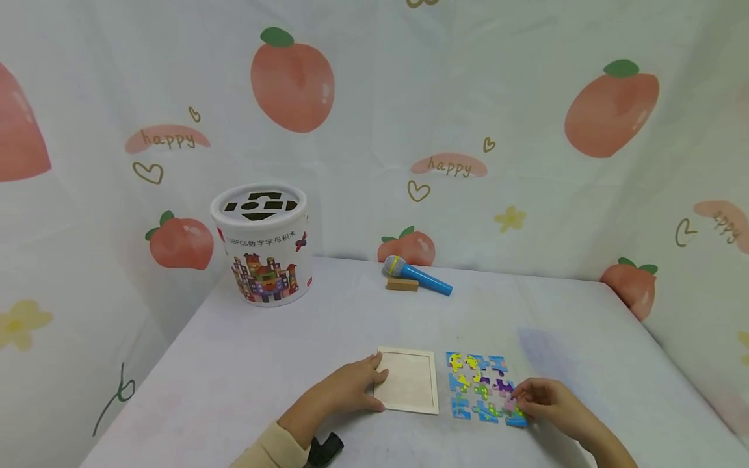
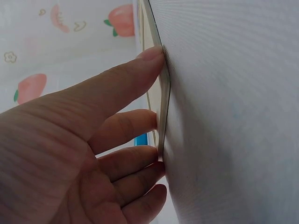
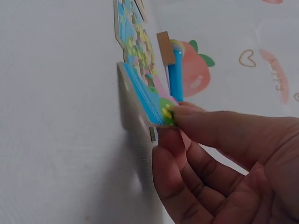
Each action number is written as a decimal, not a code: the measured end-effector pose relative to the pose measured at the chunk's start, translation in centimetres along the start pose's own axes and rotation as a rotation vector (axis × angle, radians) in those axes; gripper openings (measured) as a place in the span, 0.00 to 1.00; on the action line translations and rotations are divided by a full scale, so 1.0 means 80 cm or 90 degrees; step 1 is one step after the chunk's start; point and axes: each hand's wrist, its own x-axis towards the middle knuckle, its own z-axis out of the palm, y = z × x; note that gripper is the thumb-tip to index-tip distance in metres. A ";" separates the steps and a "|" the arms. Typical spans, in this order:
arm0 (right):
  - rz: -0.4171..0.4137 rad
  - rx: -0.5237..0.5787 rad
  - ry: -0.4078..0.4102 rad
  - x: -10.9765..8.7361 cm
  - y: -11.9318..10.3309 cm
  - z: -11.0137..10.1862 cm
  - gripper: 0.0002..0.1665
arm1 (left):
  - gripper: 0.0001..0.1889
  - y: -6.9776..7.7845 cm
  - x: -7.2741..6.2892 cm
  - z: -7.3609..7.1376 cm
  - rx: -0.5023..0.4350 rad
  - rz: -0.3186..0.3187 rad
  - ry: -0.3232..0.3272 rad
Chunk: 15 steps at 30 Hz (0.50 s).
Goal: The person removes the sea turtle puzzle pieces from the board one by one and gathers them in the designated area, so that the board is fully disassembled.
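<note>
A pale square wooden puzzle tray (image 1: 405,382) with a raised rim lies bare on the table. My left hand (image 1: 351,386) rests at its left side; in the left wrist view the thumb (image 2: 150,54) touches a corner and the fingers lie along the edge. To the right of the tray are several colourful jigsaw pieces (image 1: 460,408), laid out in a loose square with gaps. My right hand (image 1: 549,404) pinches a blue-edged jigsaw piece (image 3: 142,95) between thumb and fingertips at the near right corner. That piece tilts up from the table in the right wrist view.
At the back left stands a white bucket (image 1: 272,260) with a lid of shaped holes. A blue toy microphone (image 1: 430,279) and a small brown wooden block (image 1: 402,285) lie near the back edge. A black object (image 1: 326,450) shows beside the left sleeve.
</note>
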 end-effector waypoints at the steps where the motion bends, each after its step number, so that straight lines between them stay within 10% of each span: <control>1: 0.001 -0.005 0.003 0.000 0.001 0.000 0.17 | 0.35 0.000 0.000 0.000 0.000 -0.001 0.000; 15: 0.030 -0.100 0.073 0.000 -0.001 0.010 0.18 | 0.35 -0.002 0.001 0.001 0.005 0.005 0.003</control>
